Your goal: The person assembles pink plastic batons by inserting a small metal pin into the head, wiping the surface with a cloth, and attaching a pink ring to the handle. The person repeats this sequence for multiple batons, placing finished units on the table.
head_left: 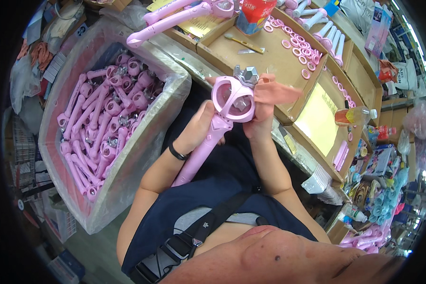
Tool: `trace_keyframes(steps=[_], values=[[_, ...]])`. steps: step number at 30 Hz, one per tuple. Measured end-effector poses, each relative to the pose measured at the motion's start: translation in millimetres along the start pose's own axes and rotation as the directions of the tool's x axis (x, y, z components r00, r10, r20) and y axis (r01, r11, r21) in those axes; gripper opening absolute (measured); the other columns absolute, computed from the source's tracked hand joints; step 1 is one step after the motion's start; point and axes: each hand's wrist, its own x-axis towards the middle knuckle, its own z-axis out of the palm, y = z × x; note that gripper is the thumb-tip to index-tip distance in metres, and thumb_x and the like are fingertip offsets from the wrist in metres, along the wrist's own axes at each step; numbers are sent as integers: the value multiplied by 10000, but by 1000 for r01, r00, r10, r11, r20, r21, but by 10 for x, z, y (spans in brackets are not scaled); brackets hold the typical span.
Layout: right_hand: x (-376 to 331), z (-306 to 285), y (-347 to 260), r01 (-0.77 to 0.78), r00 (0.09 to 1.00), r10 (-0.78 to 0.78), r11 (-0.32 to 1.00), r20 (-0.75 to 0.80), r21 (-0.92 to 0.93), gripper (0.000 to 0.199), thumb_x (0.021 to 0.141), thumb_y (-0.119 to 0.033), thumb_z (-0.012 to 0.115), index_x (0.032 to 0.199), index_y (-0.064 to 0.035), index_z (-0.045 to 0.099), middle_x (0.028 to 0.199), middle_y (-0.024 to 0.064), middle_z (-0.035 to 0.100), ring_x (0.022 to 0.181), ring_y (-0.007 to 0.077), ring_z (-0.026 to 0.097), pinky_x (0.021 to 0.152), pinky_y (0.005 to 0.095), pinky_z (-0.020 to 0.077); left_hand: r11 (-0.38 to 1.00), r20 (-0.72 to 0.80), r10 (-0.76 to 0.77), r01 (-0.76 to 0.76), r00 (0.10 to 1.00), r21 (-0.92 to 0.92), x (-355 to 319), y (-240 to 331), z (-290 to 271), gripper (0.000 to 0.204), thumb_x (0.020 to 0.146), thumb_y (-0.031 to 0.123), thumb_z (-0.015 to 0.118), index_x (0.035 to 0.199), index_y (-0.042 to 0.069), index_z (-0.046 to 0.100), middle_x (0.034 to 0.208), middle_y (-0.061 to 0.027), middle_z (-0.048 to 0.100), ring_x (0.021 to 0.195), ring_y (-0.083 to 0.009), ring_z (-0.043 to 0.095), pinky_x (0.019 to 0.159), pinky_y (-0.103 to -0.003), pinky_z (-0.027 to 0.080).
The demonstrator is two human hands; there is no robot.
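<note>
Head cam, left to right: first up is the plastic-lined bin (151, 137), packed with pink toy wands (102, 106), plenty showing silver bits at the head. From my end I can't tell if those are finished or waiting their turn.

Next, the left hand (198, 127) is curled round the neck of one pink wand (201, 151), fingers mostly closed on it. That wand sits mid-view, tilted, head up and handle down against the body. It looks pretty much assembled to me: clear windows in, star shape inside, silver gem (246, 75) on top. The right hand (259, 128) has a coral cloth (277, 92) pinched at the head's right side; the cloth hides how tight. My guess is it's at the wiping stage, with setting it down not yet done.

Further right, the cardboard tray (270, 66) has loose pink rings (302, 47), so I'd say parts remain unused. Far right there's another heap of pink pieces (367, 239), too small for me to judge how complete.
</note>
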Motion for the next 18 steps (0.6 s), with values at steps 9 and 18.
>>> trace_keyframes(steps=[9,18], values=[[76,-161,-74,-143,976,151,988,160,-58,508,887,-342,534,1267,-55,357,1172,127,468,1078,215,496,927,345,438,972,8,84,-84,996,218,-33,37,120,627,780,221,728,1210,-2,330,963,-143,587,671,-198,643,565,-302,533],[146,-188,-294,-55,949,27,995,314,78,471,914,-109,505,1325,41,328,1013,66,574,894,103,567,926,285,444,911,-21,399,-393,917,125,27,-7,229,676,865,358,634,1322,-17,304,1152,-167,567,993,-262,617,823,-316,501]])
